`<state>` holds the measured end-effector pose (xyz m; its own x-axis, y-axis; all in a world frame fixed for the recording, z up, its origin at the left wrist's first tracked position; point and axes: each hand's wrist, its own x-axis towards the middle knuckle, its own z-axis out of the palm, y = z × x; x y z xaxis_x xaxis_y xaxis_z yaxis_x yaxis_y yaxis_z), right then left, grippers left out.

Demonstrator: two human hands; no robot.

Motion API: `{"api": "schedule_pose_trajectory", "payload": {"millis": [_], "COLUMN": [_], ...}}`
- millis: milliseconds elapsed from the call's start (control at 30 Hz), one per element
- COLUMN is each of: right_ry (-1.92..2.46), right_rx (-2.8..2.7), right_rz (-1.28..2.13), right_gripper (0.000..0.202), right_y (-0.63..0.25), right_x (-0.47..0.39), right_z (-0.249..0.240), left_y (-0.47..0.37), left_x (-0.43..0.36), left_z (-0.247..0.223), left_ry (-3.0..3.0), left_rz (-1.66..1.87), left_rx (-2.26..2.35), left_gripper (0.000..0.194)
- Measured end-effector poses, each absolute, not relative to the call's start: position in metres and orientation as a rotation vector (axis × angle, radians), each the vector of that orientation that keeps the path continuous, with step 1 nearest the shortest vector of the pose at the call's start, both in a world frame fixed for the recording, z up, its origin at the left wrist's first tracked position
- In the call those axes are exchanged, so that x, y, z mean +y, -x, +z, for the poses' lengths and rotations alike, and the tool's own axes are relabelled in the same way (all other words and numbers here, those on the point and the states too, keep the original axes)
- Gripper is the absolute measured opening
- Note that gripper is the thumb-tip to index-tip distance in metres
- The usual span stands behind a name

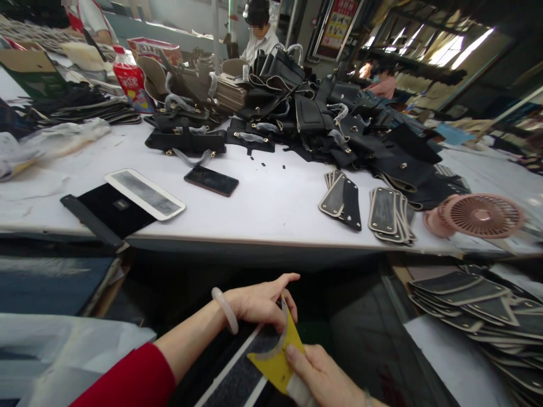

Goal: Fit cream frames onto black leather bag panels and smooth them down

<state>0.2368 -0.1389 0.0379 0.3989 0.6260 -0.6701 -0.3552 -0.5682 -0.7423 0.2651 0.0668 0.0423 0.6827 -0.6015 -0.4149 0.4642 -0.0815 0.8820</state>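
You have a yellow sheet (pixel 278 356) pinched between both hands, low in front of you and below the near edge of the white table (pixel 271 209): your left hand (pixel 258 302) closes thumb and fingers on its upper corner, with a curved pale strip (pixel 275 339) lying against the sheet there, and your right hand (pixel 322 376) grips its lower edge with the thumb on top. To my eye you are peeling or separating a backing, so keep the grip near the edge, pull slowly along the curve rather than across it, and keep the sheet flat so nothing creases. The sheet sits just above a dark panel with pale stripes (pixel 237 373) that rests on your lap or a low surface; I cannot tell which. Beyond the sheet, on the table, a phone (pixel 211 181) lies flat, with a white-rimmed panel (pixel 145 194) and a black flat piece (pixel 112 212) to its left. To the right of the sheet's line lie fanned stacks of rimmed black pieces (pixel 367 209) and a pink fan (pixel 475 215). Farther back is a heap of black bag parts (pixel 297 113). As for containers, a cardboard box (pixel 25 68) stands at the table's far left; its contents are hidden. A printed packet (pixel 133 79) stands near it. Other people work beyond the heap.
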Motion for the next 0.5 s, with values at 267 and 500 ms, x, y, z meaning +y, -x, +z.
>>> {"api": "schedule_pose_trajectory", "payload": {"millis": [267,500], "right_ry": [1.845,1.615], "right_rx": [-0.186,-0.229], "right_rz": [1.258,1.222], "right_gripper": [0.088,0.086], "right_y": [-0.214,-0.2], "right_x": [-0.125,-0.145], "right_z": [0.017,0.011], "left_y": [-0.233,-0.2], "left_x": [0.07,0.066], "left_z": [0.077,0.067], "left_ry": [-1.6,-1.679], "left_rz": [-0.686,-0.484], "left_rx": [0.074,0.224], "left_gripper": [0.108,0.101]}}
